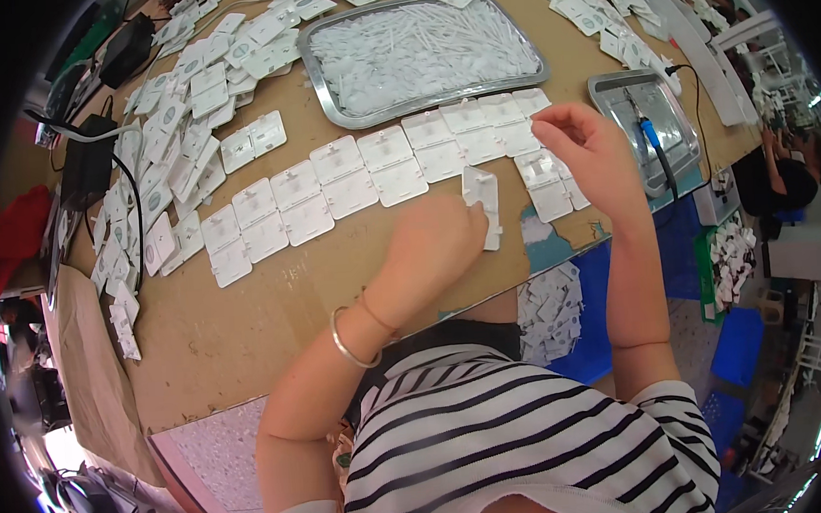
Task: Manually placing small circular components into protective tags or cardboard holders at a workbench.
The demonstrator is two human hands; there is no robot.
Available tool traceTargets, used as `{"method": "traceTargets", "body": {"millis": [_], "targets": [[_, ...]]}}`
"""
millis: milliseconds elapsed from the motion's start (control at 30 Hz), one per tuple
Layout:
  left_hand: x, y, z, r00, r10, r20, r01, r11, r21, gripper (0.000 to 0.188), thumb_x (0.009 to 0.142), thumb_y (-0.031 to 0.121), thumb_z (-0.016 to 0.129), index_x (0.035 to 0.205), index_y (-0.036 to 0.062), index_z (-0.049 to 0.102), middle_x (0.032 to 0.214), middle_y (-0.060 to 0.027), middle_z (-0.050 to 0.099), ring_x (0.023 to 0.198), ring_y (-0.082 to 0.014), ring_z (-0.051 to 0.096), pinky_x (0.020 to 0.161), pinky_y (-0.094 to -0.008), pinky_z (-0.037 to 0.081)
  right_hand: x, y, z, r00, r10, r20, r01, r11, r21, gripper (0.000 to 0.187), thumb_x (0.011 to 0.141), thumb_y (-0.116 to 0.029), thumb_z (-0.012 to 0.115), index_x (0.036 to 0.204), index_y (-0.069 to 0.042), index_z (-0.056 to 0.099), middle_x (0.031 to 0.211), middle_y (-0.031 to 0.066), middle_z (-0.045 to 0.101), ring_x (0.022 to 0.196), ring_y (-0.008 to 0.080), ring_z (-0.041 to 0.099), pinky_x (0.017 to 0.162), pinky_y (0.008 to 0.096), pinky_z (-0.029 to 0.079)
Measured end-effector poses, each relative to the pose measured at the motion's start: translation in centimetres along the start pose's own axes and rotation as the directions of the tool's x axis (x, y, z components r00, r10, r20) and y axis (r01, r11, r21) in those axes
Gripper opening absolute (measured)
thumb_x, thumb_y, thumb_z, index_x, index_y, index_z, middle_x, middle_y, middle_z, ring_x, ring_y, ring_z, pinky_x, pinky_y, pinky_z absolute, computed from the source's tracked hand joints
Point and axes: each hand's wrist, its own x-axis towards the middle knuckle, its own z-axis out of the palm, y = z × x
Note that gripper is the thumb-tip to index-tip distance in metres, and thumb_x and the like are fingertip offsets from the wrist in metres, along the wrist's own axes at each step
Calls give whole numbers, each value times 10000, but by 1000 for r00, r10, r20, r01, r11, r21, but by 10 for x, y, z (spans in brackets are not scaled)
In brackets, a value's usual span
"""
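My left hand (438, 243), with a bracelet at its wrist, grips a white plastic hinged case (483, 196), tilted up off the table near its front edge. My right hand (596, 151) is raised over the right end of a row of cases, its fingers curled together in a pinch. Whatever those fingertips hold, if anything, is too small to make out. Opened cases (338, 178) lie flat side by side in a curved row, inner faces up. Partly beneath my right hand lie a few more opened cases (545, 184).
Behind the row sits a metal tray (353, 121) heaped with small white plastic sticks. A smaller metal tray (615, 95) at right holds a blue-handled tool (648, 134) with a cable. Piled cases (172, 130) cover the left side. Below the table's front edge are more white pieces (550, 314).
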Motion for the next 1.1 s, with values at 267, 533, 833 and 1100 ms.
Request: {"method": "traceTargets", "body": {"millis": [267,533,833,1100], "targets": [[21,22,1,993,10,115,-36,973,227,393,882,294,483,688,1,659,667,-171,628,624,-322,627,538,-424,489,-6,13,-4,999,29,42,-33,995,95,199,864,-139,620,986,17,606,861,17,619,803,67,559,729,202,442],[27,-110,-121,946,-65,-318,246,784,571,300,763,257,625,944,19,612,965,-159,623,889,-326,593,732,-416,478,2,17,-14,997,61,39,-64,994,88,200,866,-145,615,986,14,605,856,12,618,795,68,557,728,208,442],[33,-158,-136,954,205,-217,26,665,746,177,845,172,517,860,4,569,930,-154,616,784,-343,563,709,-422,467,132,15,65,937,-349,-1,335,901,-276,211,805,-223,624,934,-58,647,842,79,662,759,237,612,707,335,478],[20,-104,-119,702,-369,-609,34,872,-489,294,956,237,404,985,-9,562,790,-141,569,754,-203,574,658,-372,438,176,-2,126,984,-180,5,159,857,-490,223,750,-289,645,836,-83,654,1001,97,575,908,257,585,761,375,475]]}}
